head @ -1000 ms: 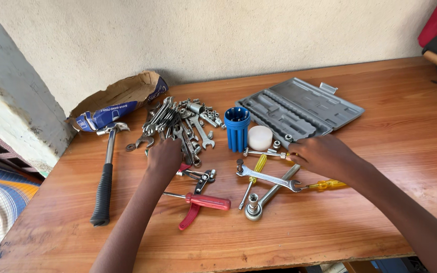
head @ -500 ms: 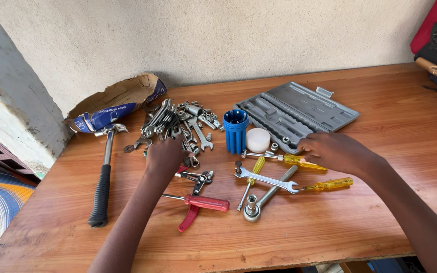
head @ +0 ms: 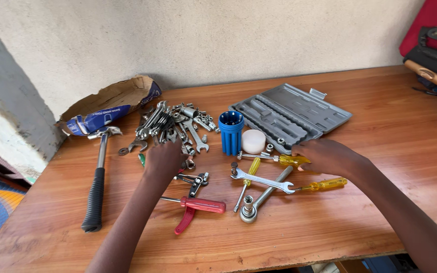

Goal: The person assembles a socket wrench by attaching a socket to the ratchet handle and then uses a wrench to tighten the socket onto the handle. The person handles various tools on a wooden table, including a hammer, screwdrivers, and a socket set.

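The right hand (head: 330,156) has drifted rightward from the frame's centre over the last second and now rests at the handle of the upper yellow screwdriver (head: 274,159), just below the open grey tool case (head: 292,116). Its fingers curl onto that handle, though whether they pinch it I cannot tell. The second yellow screwdriver (head: 322,185), covered before, now lies bare at right of centre. The left hand (head: 164,159) has barely moved (knuckles up, fingers curled under and hidden) at the lower edge of the wrench pile (head: 170,126), left of centre. The sorting seems to have shifted to the screwdrivers.
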